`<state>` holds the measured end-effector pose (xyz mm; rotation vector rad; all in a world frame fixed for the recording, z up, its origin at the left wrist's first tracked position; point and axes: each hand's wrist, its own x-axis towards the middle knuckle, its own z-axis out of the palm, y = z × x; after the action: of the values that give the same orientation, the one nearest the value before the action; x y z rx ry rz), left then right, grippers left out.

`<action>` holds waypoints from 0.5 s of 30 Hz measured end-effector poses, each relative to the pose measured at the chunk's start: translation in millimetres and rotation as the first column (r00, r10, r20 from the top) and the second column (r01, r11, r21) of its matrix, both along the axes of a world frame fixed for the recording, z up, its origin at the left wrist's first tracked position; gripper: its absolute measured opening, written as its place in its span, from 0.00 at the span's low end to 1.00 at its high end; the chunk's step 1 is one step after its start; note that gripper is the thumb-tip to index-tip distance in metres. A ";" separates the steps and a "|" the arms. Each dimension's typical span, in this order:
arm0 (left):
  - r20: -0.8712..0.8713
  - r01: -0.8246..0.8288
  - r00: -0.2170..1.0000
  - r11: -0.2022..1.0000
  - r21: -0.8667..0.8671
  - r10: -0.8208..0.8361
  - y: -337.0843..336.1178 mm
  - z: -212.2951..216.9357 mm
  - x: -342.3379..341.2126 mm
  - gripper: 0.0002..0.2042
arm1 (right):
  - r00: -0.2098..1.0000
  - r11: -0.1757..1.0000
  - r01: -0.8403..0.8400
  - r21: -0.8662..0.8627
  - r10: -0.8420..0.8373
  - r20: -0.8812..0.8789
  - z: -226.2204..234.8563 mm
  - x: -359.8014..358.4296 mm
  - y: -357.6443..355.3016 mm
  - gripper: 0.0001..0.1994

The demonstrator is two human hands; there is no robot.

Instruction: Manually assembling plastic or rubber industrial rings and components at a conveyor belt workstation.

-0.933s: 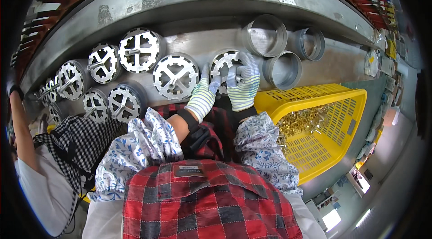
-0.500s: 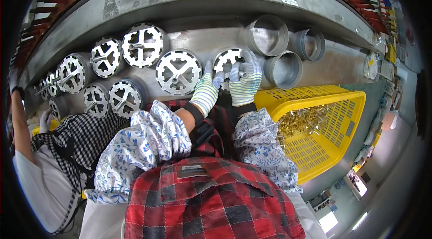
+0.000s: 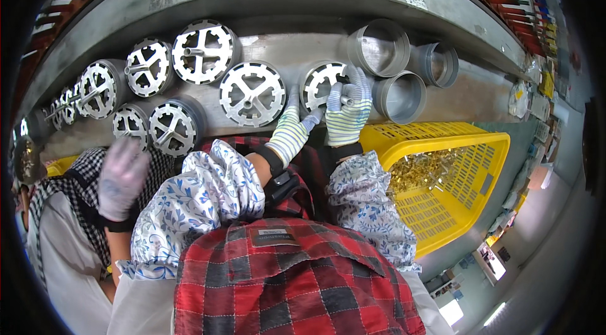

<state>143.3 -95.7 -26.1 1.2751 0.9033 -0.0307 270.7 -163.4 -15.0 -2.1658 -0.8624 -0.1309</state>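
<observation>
Hands: both in striped knit gloves, on the same slotted metal rotor (image 3: 323, 84) at the bench's middle.
Left hand (image 3: 289, 133): fingers loosely spread, tips touching the rotor's lower rim.
Right hand (image 3: 347, 114): curled around the rotor's right edge and centre shaft.
Neighbours: more rotors (image 3: 252, 92) in a row leftward; empty grey sleeves (image 3: 398, 95) just right.
Yellow basket (image 3: 480, 145): near right, brass parts inside.
Co-worker's gloved hand (image 3: 120, 177): blurred, lower left.

A: Left hand (image 3: 289, 133)?
B: Striped glove, floral sleeve, dark wrist strap. Arm extended forward, fingers loosely spread, index tip pointing right toward the other hand.
A: Right hand (image 3: 347, 111)?
B: Same glove and sleeve. Raised upright, fingers curled in a pinch, thumb opposed. Hands close, not touching.
</observation>
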 end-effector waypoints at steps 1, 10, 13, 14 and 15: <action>-0.016 0.023 1.000 1.000 0.015 -0.023 0.7 1.7 0.0 0.41 | 1.000 1.000 0.012 0.001 -0.012 0.004 2.2 -0.6 1.5 0.06; -0.067 0.055 0.996 0.996 0.066 -0.050 1.3 3.3 2.1 0.41 | 1.000 1.000 0.014 0.019 -0.014 0.013 2.3 1.0 2.2 0.06; -0.078 0.047 0.996 0.997 0.063 -0.042 2.7 9.5 5.9 0.41 | 1.000 1.000 0.018 0.009 -0.018 0.003 -0.2 1.8 0.9 0.06; -0.082 0.044 0.996 0.997 0.057 -0.040 2.9 11.2 7.4 0.40 | 1.000 1.000 0.024 0.009 -0.024 0.005 -0.1 2.0 1.0 0.06; -0.082 0.046 0.996 0.997 0.056 -0.041 1.8 9.9 8.1 0.40 | 1.000 1.000 0.026 0.008 -0.026 0.005 0.0 2.0 1.4 0.06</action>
<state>151.4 -93.9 -16.2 1.3556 0.9517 -0.0918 272.7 -162.0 -15.1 -2.1710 -0.8356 -0.1518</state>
